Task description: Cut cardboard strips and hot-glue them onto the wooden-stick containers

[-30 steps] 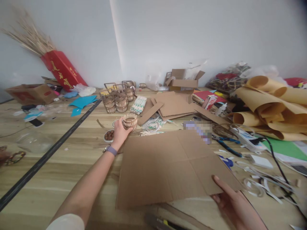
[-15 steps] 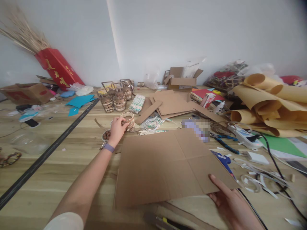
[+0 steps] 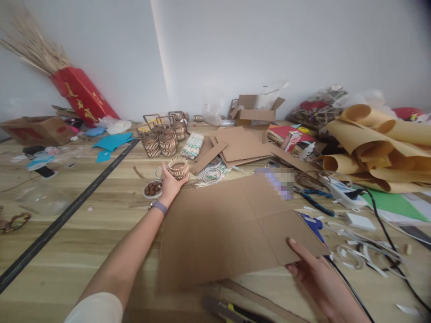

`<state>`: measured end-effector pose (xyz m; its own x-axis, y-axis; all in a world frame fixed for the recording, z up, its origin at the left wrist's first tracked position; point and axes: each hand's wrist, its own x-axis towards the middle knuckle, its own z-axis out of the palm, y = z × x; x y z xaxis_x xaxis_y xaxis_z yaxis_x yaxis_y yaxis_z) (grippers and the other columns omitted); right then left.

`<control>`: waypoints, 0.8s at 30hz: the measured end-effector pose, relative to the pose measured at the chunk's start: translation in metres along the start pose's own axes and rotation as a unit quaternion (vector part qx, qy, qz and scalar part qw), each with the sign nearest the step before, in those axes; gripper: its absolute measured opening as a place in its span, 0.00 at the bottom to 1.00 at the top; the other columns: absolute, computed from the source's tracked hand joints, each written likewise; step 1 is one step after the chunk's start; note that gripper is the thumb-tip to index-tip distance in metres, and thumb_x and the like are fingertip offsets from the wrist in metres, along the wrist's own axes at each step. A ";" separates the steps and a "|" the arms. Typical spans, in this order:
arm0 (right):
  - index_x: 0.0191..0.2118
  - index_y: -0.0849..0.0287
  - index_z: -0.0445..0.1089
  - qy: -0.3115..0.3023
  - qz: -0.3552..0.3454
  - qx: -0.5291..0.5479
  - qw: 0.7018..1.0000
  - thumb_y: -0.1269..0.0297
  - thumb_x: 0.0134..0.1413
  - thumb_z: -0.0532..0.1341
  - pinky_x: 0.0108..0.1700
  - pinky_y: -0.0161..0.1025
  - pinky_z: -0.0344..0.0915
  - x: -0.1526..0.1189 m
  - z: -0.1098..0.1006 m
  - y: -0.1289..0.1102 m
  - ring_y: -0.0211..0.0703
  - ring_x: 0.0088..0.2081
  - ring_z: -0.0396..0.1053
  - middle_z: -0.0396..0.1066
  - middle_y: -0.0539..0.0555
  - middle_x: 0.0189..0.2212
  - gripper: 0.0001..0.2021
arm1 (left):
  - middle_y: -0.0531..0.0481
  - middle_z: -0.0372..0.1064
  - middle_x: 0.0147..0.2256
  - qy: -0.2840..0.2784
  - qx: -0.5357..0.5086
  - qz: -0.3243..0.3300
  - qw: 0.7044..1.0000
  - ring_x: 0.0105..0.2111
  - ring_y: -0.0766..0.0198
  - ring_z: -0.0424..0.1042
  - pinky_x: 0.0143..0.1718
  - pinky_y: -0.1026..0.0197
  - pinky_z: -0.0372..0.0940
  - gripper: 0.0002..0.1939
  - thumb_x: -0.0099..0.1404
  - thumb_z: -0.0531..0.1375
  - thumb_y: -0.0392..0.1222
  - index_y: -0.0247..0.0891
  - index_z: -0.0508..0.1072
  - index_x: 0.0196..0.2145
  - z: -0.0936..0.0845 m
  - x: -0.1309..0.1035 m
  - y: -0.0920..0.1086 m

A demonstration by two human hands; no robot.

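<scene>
Round striped basket (image 3: 180, 170), left hand (image 3: 171, 185) clasping it; creased cardboard (image 3: 218, 229), right hand (image 3: 314, 271) pinching

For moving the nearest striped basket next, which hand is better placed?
Probably the left hand: it holds the striped basket, while the right hand grips the cardboard sheet near its right corner.

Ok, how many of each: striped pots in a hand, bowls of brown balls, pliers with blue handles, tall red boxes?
Striped pot in the left hand: 1
Bowl of brown balls: 1
Blue-handled pliers: 1
Tall red box: 1
Total: 4
</scene>
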<state>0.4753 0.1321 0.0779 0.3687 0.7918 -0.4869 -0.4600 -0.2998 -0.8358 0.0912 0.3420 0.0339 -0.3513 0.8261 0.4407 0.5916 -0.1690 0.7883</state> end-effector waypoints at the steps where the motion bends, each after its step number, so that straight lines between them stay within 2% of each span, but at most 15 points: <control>1: 0.35 0.62 0.77 0.000 0.003 -0.002 1.000 0.64 0.29 0.79 0.18 0.29 0.69 0.000 0.001 0.000 0.37 0.22 0.71 0.80 0.53 0.31 0.21 | 0.27 0.47 0.68 0.002 -0.006 -0.004 1.000 0.69 0.41 0.51 0.68 0.42 0.50 0.67 0.47 0.75 0.40 0.38 0.33 0.70 0.003 0.001 0.000; 5: 0.30 0.63 0.77 0.020 0.025 0.008 0.999 0.66 0.25 0.79 0.18 0.30 0.69 -0.006 0.004 -0.001 0.37 0.21 0.69 0.78 0.51 0.26 0.20 | 0.29 0.51 0.67 -0.002 -0.036 -0.010 0.999 0.68 0.46 0.56 0.67 0.45 0.54 0.69 0.49 0.75 0.38 0.40 0.29 0.71 0.011 0.005 0.002; 8: 0.30 0.61 0.76 0.020 0.037 0.013 0.999 0.67 0.25 0.79 0.18 0.29 0.69 -0.011 0.004 -0.001 0.36 0.21 0.69 0.77 0.50 0.25 0.20 | 0.30 0.55 0.66 0.000 -0.054 -0.009 0.998 0.65 0.49 0.61 0.66 0.47 0.56 0.66 0.50 0.74 0.39 0.38 0.31 0.71 0.012 0.006 0.005; 11: 0.28 0.60 0.75 0.023 0.045 0.016 0.999 0.66 0.25 0.80 0.18 0.28 0.68 -0.012 0.002 -0.001 0.35 0.20 0.68 0.76 0.48 0.22 0.19 | 0.30 0.55 0.66 0.006 -0.065 -0.006 0.998 0.65 0.50 0.61 0.67 0.48 0.55 0.64 0.51 0.74 0.40 0.36 0.34 0.70 0.011 0.005 0.008; 17: 0.32 0.60 0.76 0.028 0.049 0.036 0.998 0.69 0.23 0.80 0.17 0.28 0.68 -0.012 0.005 -0.003 0.35 0.20 0.69 0.78 0.47 0.26 0.23 | 0.32 0.57 0.65 0.023 -0.077 -0.008 0.997 0.65 0.51 0.62 0.67 0.49 0.55 0.61 0.53 0.73 0.40 0.39 0.36 0.70 0.005 0.008 0.024; 21: 0.36 0.60 0.76 0.030 0.048 0.043 0.997 0.69 0.20 0.81 0.16 0.28 0.68 -0.008 0.006 -0.005 0.34 0.19 0.69 0.79 0.46 0.27 0.28 | 0.34 0.59 0.64 0.022 -0.083 0.003 0.996 0.65 0.51 0.62 0.67 0.48 0.55 0.61 0.52 0.73 0.38 0.40 0.37 0.70 -0.017 0.010 0.044; 24: 0.39 0.61 0.76 0.012 0.030 0.033 0.999 0.67 0.21 0.81 0.16 0.28 0.69 -0.001 0.002 -0.005 0.35 0.21 0.71 0.80 0.47 0.30 0.30 | 0.33 0.51 0.68 0.036 -0.073 0.054 0.995 0.68 0.50 0.56 0.69 0.45 0.51 0.60 0.51 0.73 0.36 0.41 0.39 0.70 -0.050 0.004 0.062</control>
<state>0.4752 0.1339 0.0829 0.3568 0.7604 -0.5426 -0.5346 -0.3101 -0.7862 0.0905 0.3080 0.1063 -0.3453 0.7587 0.5524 0.5190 -0.3360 0.7859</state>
